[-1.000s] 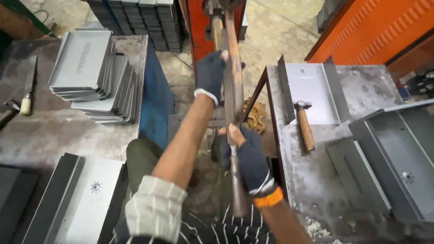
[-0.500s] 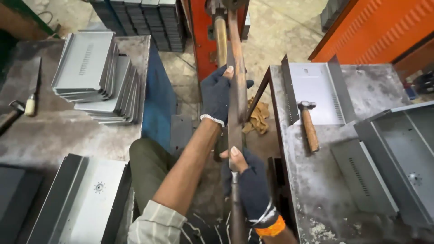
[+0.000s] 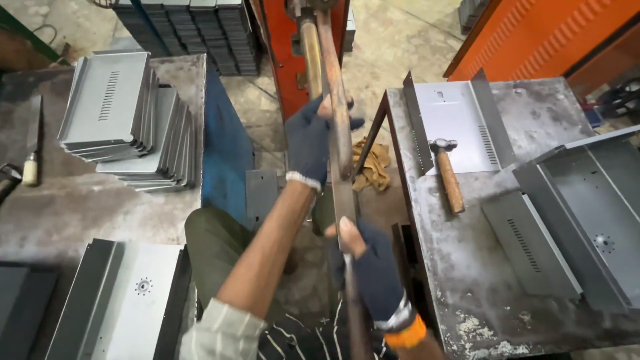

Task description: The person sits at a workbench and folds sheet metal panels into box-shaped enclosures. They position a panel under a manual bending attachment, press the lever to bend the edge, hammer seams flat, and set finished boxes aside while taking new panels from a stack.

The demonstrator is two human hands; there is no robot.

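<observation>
A long rusty metal lever bar (image 3: 335,87) runs from a red machine (image 3: 280,47) at the top toward me. My left hand (image 3: 310,140), in a dark glove, grips the bar about halfway along. My right hand (image 3: 373,273), also in a dark glove with an orange cuff, holds the bar lower down, closer to my body. A second, thinner yellowish rod (image 3: 311,53) stands beside the bar at the machine.
Left table (image 3: 60,200) holds stacked grey sheet-metal panels (image 3: 127,120), a folded panel (image 3: 127,300) and a tool with a pale handle (image 3: 31,167). Right table (image 3: 467,267) holds a hammer (image 3: 448,175) and grey folded panels (image 3: 573,213). A rag (image 3: 373,167) lies on the floor.
The camera has shifted a little. Both hands keep their grip on the lever bar, and the left forearm has swung slightly to the right.
</observation>
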